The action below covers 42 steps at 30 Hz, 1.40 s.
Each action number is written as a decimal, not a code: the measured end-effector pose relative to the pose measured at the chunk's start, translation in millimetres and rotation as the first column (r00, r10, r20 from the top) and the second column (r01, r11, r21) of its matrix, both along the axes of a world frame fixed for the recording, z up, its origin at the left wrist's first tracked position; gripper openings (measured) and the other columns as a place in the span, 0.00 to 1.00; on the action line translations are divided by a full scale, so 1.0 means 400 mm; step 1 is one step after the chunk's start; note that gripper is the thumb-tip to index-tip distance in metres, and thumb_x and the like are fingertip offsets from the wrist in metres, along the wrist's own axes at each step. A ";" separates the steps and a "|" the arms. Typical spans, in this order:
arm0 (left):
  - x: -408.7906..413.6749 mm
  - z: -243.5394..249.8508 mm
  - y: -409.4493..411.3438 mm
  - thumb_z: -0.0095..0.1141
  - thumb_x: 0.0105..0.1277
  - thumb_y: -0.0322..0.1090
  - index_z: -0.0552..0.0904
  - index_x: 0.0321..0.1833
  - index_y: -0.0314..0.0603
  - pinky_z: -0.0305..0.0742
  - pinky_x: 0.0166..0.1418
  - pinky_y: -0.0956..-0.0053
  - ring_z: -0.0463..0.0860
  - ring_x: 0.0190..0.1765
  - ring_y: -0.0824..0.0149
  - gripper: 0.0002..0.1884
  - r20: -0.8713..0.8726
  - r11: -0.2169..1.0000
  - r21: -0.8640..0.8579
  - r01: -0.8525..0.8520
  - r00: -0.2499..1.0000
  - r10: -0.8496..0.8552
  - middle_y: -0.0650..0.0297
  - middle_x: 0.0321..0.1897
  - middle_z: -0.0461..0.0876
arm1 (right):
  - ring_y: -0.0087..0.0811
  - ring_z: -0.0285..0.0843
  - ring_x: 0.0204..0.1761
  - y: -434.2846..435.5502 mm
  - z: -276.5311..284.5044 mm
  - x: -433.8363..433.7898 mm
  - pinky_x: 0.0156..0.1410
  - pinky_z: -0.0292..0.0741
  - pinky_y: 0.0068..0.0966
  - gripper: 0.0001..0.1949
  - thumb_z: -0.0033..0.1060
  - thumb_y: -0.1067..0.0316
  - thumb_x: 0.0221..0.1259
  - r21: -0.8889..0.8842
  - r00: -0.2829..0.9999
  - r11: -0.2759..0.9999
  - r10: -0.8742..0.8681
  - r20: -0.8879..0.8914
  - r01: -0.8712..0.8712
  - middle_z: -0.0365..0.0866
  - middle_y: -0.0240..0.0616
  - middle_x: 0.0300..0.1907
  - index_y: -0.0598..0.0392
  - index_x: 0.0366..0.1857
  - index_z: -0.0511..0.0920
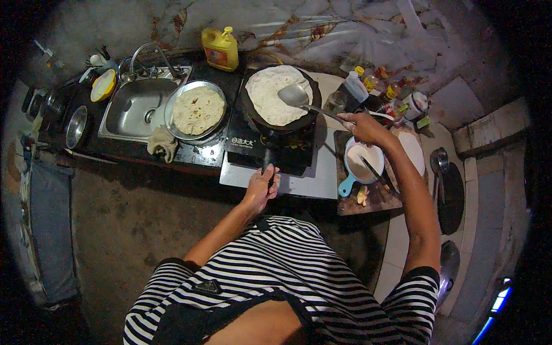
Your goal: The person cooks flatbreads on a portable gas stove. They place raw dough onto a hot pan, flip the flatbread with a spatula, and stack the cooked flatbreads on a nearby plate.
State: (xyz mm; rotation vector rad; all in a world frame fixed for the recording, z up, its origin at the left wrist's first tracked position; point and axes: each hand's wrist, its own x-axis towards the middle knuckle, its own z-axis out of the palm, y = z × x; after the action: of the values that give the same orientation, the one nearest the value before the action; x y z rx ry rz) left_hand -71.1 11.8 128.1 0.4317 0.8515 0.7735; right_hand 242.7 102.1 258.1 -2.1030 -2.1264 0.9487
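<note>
My left hand (261, 187) grips the black handle of a flat dark pan (317, 92) that sits on a black induction cooker (241, 148). A pale round flatbread (269, 92) lies in the pan, reaching past its rim at the upper left. My right hand (366, 129) is closed around the handle of a metal spatula (294, 95), whose rounded blade rests on or just above the bread's right part. Left of the cooker, a browned flatbread (198, 110) lies on a round metal plate (169, 123). Below my right hand stands a blue-handled bowl (346, 188) of light powder with chopsticks (377, 172) in it.
A steel sink (138, 108) with a tap, a crumpled cloth (162, 144) and a metal bowl (76, 127) are at the left. A yellow jug (221, 49) stands behind. Seasoning bottles (371, 82) crowd the back right. A cutting board (353, 208) holds the blue-handled bowl.
</note>
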 end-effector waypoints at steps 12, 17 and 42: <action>-0.016 -0.004 0.004 0.47 0.73 0.49 0.70 0.50 0.37 0.57 0.20 0.82 0.63 0.19 0.78 0.19 -0.003 1.000 -0.009 0.008 1.000 -0.008 0.68 0.26 0.71 | 0.28 0.74 0.21 -0.014 0.142 -0.066 0.32 0.75 0.30 0.19 0.47 0.64 0.69 -0.168 0.991 0.985 -0.026 0.133 0.049 0.81 0.43 0.30 0.50 0.63 0.71; -0.018 -0.002 0.008 0.46 0.73 0.47 0.70 0.47 0.38 0.56 0.19 0.84 0.64 0.19 0.79 0.16 0.017 1.000 -0.001 0.019 1.000 -0.019 0.68 0.27 0.71 | 0.28 0.75 0.22 0.048 0.087 -0.041 0.32 0.75 0.29 0.20 0.49 0.63 0.68 0.021 0.996 0.997 0.077 0.036 -0.078 0.81 0.41 0.29 0.48 0.63 0.71; -0.031 -0.002 0.011 0.46 0.73 0.48 0.71 0.49 0.37 0.57 0.21 0.81 0.63 0.19 0.78 0.18 0.009 0.999 -0.003 0.036 0.999 -0.036 0.68 0.26 0.70 | 0.47 0.83 0.38 0.073 0.092 -0.143 0.41 0.78 0.42 0.14 0.52 0.69 0.56 0.324 0.879 0.901 0.114 0.464 -0.287 0.83 0.51 0.35 0.52 0.47 0.79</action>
State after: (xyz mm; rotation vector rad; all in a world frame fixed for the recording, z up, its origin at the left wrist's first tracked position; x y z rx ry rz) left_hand -83.7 16.0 127.4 0.4395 0.8344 0.7404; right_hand 185.4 131.4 294.7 -2.0495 -2.5109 0.0187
